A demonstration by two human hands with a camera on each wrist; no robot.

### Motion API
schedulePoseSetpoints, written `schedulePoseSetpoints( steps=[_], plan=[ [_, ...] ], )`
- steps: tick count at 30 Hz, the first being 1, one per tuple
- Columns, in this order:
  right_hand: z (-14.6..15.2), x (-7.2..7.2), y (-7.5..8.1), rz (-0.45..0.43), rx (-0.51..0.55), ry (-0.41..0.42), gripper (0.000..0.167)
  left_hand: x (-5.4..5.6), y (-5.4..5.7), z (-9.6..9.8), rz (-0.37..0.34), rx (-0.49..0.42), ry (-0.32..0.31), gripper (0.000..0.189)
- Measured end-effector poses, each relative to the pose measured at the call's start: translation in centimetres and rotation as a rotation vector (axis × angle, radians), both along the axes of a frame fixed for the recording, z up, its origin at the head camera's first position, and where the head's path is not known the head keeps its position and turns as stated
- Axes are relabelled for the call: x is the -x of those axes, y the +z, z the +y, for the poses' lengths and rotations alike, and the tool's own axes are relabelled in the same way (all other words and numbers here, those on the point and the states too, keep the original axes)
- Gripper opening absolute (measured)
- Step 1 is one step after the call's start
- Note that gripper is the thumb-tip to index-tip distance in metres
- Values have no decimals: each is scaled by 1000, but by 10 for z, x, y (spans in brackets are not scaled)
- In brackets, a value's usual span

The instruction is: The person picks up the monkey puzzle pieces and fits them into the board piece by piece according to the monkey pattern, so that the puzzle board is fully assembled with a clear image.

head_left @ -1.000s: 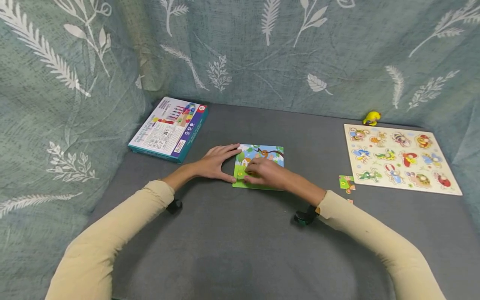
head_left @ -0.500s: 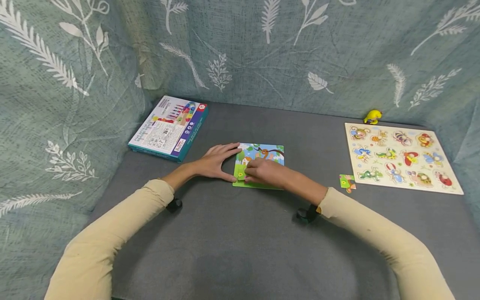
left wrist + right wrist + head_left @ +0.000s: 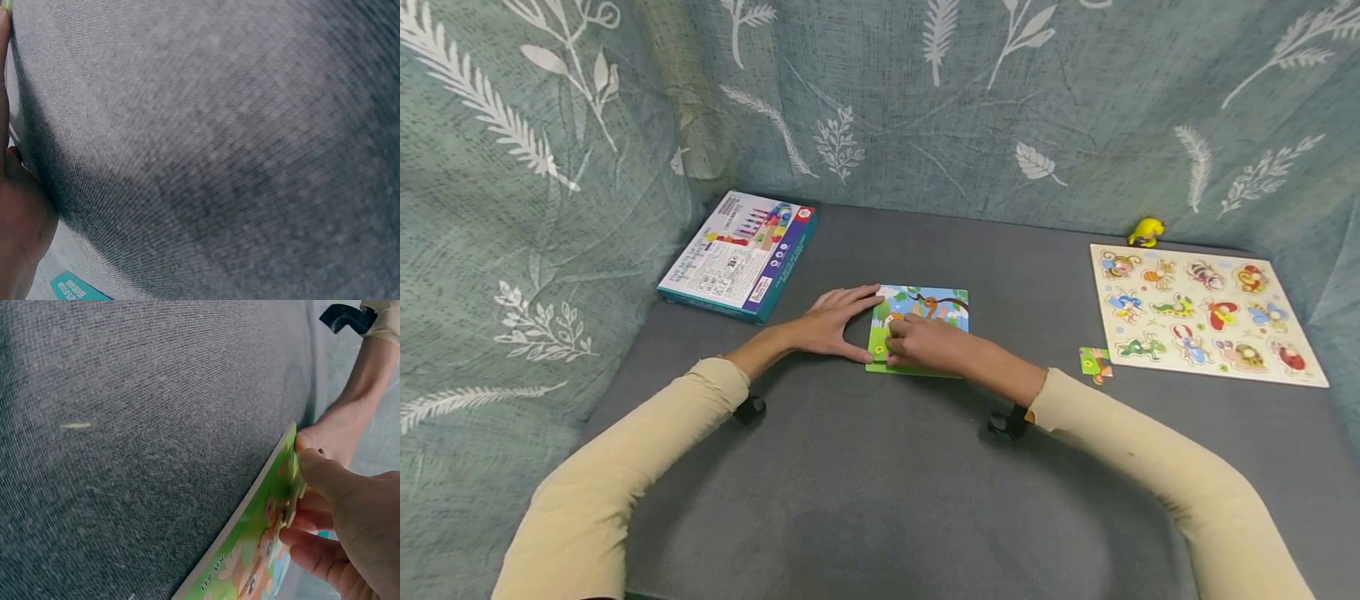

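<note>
A small jigsaw board (image 3: 917,371) lies on the grey table, with a green rim and a picture of a house, trees and a brown animal. My left hand (image 3: 831,325) rests at its left side, fingers spread, thumb and fingertips on the edge. Over the lower middle of the picture is my right hand (image 3: 928,342), fingers curled. The right wrist view shows its thumb (image 3: 322,472) and fingers pinching a green puzzle piece (image 3: 292,503) at the board's surface. My fingers hide part of that piece and the picture beneath.
A loose puzzle piece (image 3: 1095,364) lies beside a wooden insect puzzle board (image 3: 1210,317) on the right. Behind that board stands a yellow toy (image 3: 1146,232). A flat boxed set (image 3: 737,258) lies at the back left, and a patterned curtain (image 3: 880,108) hangs behind the table.
My right hand has shifted slightly left, its fingers more curled, and the green piece looks lower and flatter against the board. My left hand stays in place.
</note>
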State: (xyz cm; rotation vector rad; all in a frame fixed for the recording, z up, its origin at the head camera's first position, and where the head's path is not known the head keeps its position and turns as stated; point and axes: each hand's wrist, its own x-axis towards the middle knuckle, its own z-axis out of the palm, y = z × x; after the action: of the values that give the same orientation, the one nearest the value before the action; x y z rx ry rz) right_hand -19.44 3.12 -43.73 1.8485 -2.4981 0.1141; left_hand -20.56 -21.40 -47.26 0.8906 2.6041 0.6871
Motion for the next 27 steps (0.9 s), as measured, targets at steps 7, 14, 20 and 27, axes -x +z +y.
schedulePoseSetpoints(
  steps=[7, 14, 20, 27],
  plan=[
    [-2, 1, 3, -8, -50, 5, 20, 0, 1, 0, -6, -3, -3, 96],
    [-5, 0, 3, 68, -81, 22, 21, -1, 2, 1, -7, -8, 0, 95],
    [-6, -1, 0, 163, -56, 47, 21, 0, 0, 1, 8, 3, 1, 95],
    [-7, -2, 1, 208, -66, 48, 22, 1, 0, 0, 3, 1, 2, 95]
  ],
)
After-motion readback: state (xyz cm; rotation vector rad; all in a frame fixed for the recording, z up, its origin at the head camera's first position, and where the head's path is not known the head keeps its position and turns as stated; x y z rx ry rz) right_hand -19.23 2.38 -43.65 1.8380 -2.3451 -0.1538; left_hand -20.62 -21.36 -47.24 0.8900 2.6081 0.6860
